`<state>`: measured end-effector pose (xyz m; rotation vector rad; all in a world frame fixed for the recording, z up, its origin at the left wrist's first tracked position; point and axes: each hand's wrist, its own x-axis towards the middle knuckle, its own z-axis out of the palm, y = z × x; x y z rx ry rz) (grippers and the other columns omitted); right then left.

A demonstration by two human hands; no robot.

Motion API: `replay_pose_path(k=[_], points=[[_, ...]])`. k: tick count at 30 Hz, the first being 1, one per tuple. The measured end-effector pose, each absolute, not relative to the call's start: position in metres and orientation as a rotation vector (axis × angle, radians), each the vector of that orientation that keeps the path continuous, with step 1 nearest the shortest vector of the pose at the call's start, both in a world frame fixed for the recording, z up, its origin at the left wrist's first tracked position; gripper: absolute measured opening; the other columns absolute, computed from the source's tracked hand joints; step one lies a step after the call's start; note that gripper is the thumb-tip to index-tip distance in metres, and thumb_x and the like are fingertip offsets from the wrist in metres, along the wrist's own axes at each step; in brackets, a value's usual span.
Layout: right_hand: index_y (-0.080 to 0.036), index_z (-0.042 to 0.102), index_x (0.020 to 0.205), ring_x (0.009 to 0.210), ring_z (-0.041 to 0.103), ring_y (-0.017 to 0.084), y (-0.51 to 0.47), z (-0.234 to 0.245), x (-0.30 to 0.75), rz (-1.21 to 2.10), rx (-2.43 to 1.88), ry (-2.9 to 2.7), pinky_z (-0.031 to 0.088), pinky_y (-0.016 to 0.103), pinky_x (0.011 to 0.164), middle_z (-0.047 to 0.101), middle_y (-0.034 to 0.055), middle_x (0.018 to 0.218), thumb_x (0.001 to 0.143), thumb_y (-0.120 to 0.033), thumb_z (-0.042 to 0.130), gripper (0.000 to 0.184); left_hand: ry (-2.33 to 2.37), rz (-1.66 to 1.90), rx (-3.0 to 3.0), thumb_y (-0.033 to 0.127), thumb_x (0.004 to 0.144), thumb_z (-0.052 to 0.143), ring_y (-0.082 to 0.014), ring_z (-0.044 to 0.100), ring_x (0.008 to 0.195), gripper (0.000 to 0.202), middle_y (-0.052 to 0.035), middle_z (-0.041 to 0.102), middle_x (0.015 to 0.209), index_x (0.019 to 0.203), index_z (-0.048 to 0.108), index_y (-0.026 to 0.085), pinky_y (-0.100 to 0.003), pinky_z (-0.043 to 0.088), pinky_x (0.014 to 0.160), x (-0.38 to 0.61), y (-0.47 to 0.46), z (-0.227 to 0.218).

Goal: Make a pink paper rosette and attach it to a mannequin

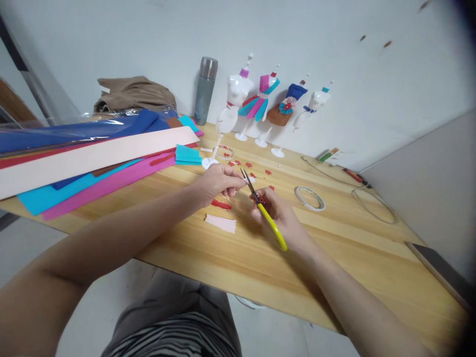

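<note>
My right hand holds a pair of scissors with yellow handles and dark blades. The blades point up and to the left, their tips beside the fingers of my left hand. That hand is closed in a pinch; whatever lies between its fingertips is too small to make out. Below it on the table are a red strip and a pleated pale pink piece. Small red flower-shaped cutouts lie scattered just beyond both hands.
Several white mannequins stand along the wall, some dressed in coloured pieces. Left of them are a grey-green flask, brown cloth and stacked coloured sheets. A tape roll, a cable and a dark flat object lie rightward.
</note>
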<state>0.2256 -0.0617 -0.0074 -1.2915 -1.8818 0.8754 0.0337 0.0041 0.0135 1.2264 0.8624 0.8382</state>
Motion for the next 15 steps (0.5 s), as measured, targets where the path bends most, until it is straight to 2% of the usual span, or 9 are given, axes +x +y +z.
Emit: replay_pose_path(k=[9, 15], points=[[-0.023, 0.053, 0.084, 0.057, 0.036, 0.013, -0.0623, -0.0076, 0.2262, 0.726, -1.421, -1.917, 0.031, 0.028, 0.054, 0.042, -0.0045, 0.064, 0.077, -0.054, 0.068, 0.036, 0.878, 0.821, 1.254, 0.004, 0.077, 0.062, -0.0032, 0.044, 0.040, 0.017, 0.0041, 0.053, 0.043, 0.061, 0.061, 0.011, -0.016, 0.032, 0.044, 0.0328, 0.0031, 0.0160], [-0.022, 0.055, 0.082, 0.054, 0.040, 0.014, -0.0612, -0.0026, 0.2261, 0.620, -1.531, -1.934, 0.032, 0.027, 0.053, 0.045, -0.0038, 0.059, 0.080, -0.059, 0.060, 0.038, 0.844, 0.845, 1.238, 0.008, 0.078, 0.066, -0.0034, 0.046, 0.041, 0.016, 0.0044, 0.054, 0.044, 0.063, 0.061, 0.011, -0.015, 0.035, 0.046, 0.0321, 0.0053, 0.0118]])
